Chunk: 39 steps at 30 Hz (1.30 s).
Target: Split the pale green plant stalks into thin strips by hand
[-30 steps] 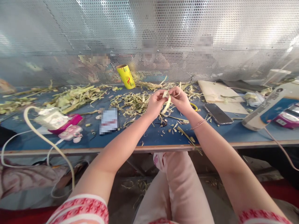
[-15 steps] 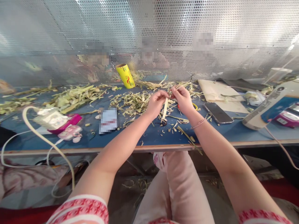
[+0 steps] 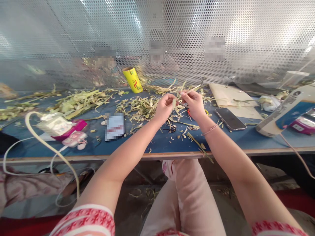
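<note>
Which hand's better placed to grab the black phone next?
Right, likely: the right hand is nearer the phone, which lies on its outer side. The left hand, pinching a leaf strip, is farther off.

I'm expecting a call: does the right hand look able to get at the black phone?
Probably yes: the black phone lies uncovered to the right of the right hand, nothing tall between, though that hand looks occupied.

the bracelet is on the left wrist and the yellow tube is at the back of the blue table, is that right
Not quite: the bracelet is on the right wrist, not the left, as the head view shows. The yellow tube is indeed at the back of the blue table.
</note>
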### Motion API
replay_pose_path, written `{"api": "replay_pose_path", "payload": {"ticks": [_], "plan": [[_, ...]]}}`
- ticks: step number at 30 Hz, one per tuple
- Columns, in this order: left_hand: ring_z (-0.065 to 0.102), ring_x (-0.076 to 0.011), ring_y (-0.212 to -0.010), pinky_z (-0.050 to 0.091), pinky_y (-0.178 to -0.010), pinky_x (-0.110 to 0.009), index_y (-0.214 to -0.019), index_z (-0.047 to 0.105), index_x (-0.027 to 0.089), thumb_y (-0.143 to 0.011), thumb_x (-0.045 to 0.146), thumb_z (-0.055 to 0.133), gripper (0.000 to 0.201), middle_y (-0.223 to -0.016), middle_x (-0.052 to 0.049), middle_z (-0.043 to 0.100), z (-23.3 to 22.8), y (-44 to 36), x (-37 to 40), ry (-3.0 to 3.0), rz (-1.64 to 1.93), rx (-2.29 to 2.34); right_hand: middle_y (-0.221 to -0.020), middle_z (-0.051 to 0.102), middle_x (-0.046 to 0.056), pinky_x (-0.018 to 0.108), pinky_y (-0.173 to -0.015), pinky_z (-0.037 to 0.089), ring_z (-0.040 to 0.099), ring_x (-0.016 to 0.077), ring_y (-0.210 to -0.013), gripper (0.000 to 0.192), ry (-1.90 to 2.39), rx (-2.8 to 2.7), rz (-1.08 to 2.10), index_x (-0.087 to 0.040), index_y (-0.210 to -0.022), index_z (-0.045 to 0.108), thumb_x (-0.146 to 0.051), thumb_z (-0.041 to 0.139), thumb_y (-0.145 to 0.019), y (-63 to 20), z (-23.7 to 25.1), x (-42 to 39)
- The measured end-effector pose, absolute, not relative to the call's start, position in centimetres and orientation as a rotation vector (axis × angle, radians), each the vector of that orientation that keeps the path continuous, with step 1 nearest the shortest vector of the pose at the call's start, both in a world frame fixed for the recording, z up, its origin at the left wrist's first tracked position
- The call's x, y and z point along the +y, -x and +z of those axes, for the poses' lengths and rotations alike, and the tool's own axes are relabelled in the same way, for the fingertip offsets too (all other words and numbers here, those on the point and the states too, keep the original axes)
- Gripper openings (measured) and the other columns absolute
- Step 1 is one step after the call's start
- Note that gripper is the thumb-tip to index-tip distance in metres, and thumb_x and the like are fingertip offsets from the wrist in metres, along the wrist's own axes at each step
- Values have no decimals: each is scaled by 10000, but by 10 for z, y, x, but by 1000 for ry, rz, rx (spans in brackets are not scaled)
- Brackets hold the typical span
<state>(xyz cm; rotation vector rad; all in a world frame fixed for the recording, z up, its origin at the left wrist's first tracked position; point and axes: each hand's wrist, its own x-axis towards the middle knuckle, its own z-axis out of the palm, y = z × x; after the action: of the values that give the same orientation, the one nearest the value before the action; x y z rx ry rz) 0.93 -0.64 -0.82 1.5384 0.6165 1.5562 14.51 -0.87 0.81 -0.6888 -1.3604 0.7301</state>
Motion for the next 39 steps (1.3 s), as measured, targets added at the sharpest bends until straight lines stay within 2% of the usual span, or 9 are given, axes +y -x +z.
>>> {"api": "replay_pose_path", "payload": {"ticks": [4,8,11,18,23,28,33,35,39], "plan": [[604,-100,-680,508,-714,-285,-842,607,192,-745,177,659,110,-754,3,641,-9,-13,-7,-1426,1479,603,-745,639,7,272,-606,461,521,90,-629,239,695,-1398,729,-200,-677,669,-425,698,-752,-145,6,-8],[581,-91,-630,489,-650,-265,-817,614,180,-735,318,715,190,-707,4,626,-11,-14,-5,-1511,1457,575,-739,667,15,291,-627,466,561,118,-669,254,695,-1437,749,-209,-704,710,-461,703,-738,-145,6,-10],[568,-81,-618,480,-627,-250,-810,591,186,-699,333,756,247,-700,13,615,-11,-14,-3,-1528,1509,572,-693,651,12,290,-622,451,561,129,-680,282,705,-1436,766,-217,-687,712,-498,715,-716,-145,8,-12],[596,-101,-721,491,-687,-266,-931,504,229,-746,201,723,288,-778,21,566,-11,-12,-5,-1574,1758,671,-602,563,22,267,-595,406,559,130,-704,500,636,-1458,879,-192,-447,517,-579,678,-720,-143,2,-5],[589,-108,-741,491,-643,-247,-846,586,209,-776,162,670,119,-827,-8,584,-12,-6,-5,-1897,1799,774,-727,621,9,253,-566,396,440,76,-589,447,627,-1435,985,-202,-582,630,-624,645,-729,-142,0,-5],[596,-136,-810,499,-616,-236,-777,643,193,-801,210,647,30,-859,-36,617,-9,-7,-8,-2086,1791,851,-788,633,13,264,-609,425,492,94,-656,424,617,-1461,1038,-224,-806,715,-634,644,-725,-140,1,-10],[597,-120,-745,499,-624,-242,-786,611,190,-833,294,626,115,-809,-24,613,-11,-9,-8,-2019,1776,811,-733,565,-30,242,-604,430,514,93,-656,416,567,-1475,1074,-280,-1091,606,-525,684,-764,-142,-1,-7],[580,-102,-672,487,-618,-239,-791,585,194,-840,321,621,140,-736,-4,599,-12,-9,-7,-1941,1773,794,-687,518,-54,230,-599,428,505,86,-638,434,552,-1474,1089,-281,-1093,570,-471,732,-738,-143,-2,-6],[588,-94,-637,496,-636,-245,-809,552,200,-829,349,634,172,-710,8,603,-12,-10,-3,-1766,1757,758,-675,530,-44,229,-597,424,494,72,-620,330,543,-1481,1148,-208,-882,579,-437,754,-720,-141,0,-8]]}}
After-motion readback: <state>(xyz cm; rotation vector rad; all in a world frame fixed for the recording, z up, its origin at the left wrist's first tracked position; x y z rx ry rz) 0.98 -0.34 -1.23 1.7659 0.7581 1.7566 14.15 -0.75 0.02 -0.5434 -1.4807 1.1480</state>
